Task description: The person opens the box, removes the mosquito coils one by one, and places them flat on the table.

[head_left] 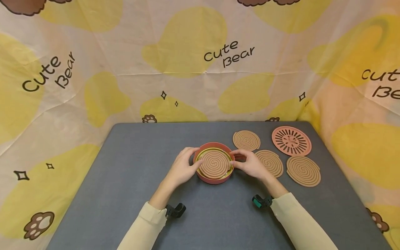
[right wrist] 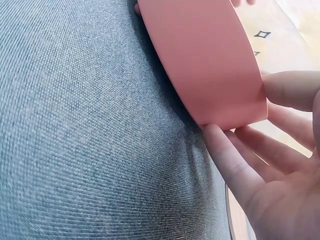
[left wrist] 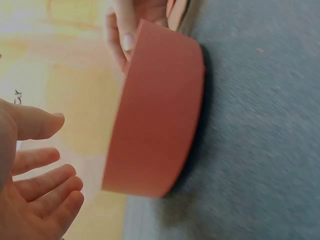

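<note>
A round reddish-pink mosquito coil box (head_left: pixel 214 181) stands on the table with its top uncovered. Inside, a tan mosquito coil (head_left: pixel 214 164) lies within a gold-coloured ring. My left hand (head_left: pixel 183 166) is at the box's left side, thumb near the rim; the left wrist view shows its fingers relaxed and apart from the wall. On the right side my right hand (head_left: pixel 250 165) holds the box, its thumb (right wrist: pixel 292 90) at the rim and fingertips low on the outer wall. The box's far side is hidden in both wrist views.
Right of the box lie three more coils: one at the back (head_left: pixel 246 140), one partly behind my right hand (head_left: pixel 270 163) and one farther right (head_left: pixel 303 171). A slotted pink lid (head_left: pixel 291 140) lies near the back right corner of the grey table (head_left: pixel 125 194). Printed cloth hangs behind.
</note>
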`<state>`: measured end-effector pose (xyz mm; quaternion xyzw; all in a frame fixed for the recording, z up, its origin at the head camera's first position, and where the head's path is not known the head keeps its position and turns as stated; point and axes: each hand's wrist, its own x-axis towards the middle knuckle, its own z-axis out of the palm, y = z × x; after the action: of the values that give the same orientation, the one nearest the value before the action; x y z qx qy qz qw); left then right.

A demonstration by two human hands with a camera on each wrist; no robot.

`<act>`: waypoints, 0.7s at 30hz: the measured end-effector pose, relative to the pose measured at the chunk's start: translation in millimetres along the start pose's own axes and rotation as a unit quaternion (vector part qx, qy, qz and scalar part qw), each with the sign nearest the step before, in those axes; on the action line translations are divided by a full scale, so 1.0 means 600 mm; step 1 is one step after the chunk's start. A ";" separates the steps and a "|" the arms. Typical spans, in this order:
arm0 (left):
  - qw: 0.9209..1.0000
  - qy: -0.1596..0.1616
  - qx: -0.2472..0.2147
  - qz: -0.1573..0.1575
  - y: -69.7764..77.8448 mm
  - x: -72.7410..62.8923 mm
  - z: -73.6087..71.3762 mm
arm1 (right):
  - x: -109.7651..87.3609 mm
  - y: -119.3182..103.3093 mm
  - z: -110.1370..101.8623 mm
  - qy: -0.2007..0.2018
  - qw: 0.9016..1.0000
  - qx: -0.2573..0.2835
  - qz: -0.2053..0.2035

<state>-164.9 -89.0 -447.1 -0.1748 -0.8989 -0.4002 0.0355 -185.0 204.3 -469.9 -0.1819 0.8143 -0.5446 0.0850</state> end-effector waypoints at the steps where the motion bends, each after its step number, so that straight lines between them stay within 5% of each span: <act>1: 1.000 0.000 -0.003 0.005 0.005 0.002 -0.001 | -0.001 -0.007 0.000 -0.002 1.000 0.000 0.001; 5: 1.000 -0.010 -0.015 0.014 0.017 0.014 -0.001 | -0.006 -0.028 -0.002 -0.008 1.000 -0.003 0.006; 21: 0.997 -0.066 0.016 -0.033 0.031 0.069 0.038 | 0.000 0.019 0.001 0.004 1.000 0.004 0.009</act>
<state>-195.3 -49.0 -441.0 -0.1707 -0.9108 -0.3743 -0.0345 -187.1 207.7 -480.7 -0.1721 0.8142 -0.5475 0.0878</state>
